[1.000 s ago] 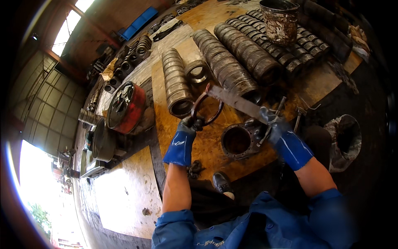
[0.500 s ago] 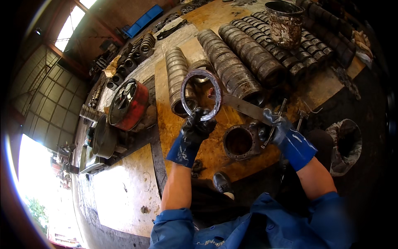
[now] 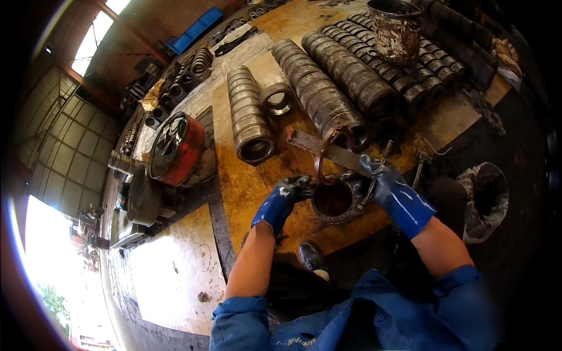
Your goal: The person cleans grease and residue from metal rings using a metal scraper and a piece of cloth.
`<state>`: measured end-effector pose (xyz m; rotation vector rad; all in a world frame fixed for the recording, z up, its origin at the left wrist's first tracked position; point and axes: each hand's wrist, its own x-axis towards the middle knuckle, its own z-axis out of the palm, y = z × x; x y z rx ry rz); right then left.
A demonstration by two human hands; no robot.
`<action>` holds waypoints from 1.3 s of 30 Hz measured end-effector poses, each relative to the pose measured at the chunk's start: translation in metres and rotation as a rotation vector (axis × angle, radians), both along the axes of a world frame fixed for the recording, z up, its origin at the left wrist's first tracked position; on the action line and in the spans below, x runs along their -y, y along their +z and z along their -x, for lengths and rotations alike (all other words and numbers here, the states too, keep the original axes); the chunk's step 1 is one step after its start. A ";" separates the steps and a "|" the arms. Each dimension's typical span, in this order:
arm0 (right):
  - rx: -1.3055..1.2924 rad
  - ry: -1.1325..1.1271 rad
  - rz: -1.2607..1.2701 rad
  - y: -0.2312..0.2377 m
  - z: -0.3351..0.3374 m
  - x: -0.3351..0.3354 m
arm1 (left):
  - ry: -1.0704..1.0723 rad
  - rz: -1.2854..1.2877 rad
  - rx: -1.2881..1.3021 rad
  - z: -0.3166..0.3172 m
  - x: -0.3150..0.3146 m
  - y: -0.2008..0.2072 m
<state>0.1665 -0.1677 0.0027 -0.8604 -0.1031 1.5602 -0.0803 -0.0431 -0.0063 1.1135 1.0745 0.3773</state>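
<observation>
Left hand [image 3: 285, 196], in a blue glove, fingers closed on a thin metal ring [image 3: 325, 153] standing on edge above the round housing [image 3: 335, 202]. Right hand [image 3: 383, 178] grips a flat steel blade [image 3: 328, 149] across the housing on the workbench [image 3: 246, 187].

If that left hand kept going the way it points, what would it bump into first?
The left hand points right, toward the thin ring it holds on edge over the round housing. It would likely meet the housing's rim first, though depth is hard to judge.

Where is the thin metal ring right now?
The thin metal ring stands on edge in the left hand, just above the round metal housing, centre of the head view.
</observation>
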 end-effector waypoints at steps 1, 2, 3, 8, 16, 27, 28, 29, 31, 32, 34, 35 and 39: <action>0.025 0.028 -0.014 0.003 0.003 0.001 | 0.001 0.003 -0.003 0.005 -0.008 -0.013; 0.046 0.062 -0.036 0.008 0.007 0.002 | -0.113 -0.193 -0.028 0.015 -0.019 -0.027; -0.083 0.111 -0.164 -0.013 0.000 -0.001 | -0.240 -0.387 -0.047 0.017 -0.025 -0.035; -0.090 0.057 -0.089 -0.020 0.002 -0.003 | -0.435 -0.358 0.015 -0.016 -0.002 0.002; -0.327 0.074 -0.046 -0.040 0.005 -0.014 | -0.563 -0.620 -0.173 -0.034 0.025 0.021; -0.009 -0.066 -0.098 0.020 0.026 0.003 | -0.216 -0.548 -0.067 -0.028 0.004 -0.041; -0.026 -0.118 -0.076 0.006 0.018 0.001 | -0.200 -0.546 -0.058 -0.026 0.004 -0.028; -0.096 -0.133 -0.152 -0.012 0.001 0.007 | -0.159 -0.440 0.001 -0.033 0.005 -0.003; -0.264 -0.041 -0.340 -0.056 -0.018 0.010 | -0.083 -0.332 0.037 -0.019 -0.005 0.014; -0.083 -0.019 -0.333 -0.034 -0.017 0.020 | -0.058 -0.260 0.122 -0.015 -0.014 0.019; 0.727 0.096 -0.155 0.020 0.011 0.031 | 0.025 -0.186 0.160 0.013 -0.022 0.020; 0.958 0.172 -0.173 0.020 0.009 0.034 | 0.038 -0.259 0.042 0.021 -0.024 0.022; 1.747 -0.129 -0.757 0.013 0.003 0.044 | -0.022 -0.469 -0.457 0.021 -0.021 0.046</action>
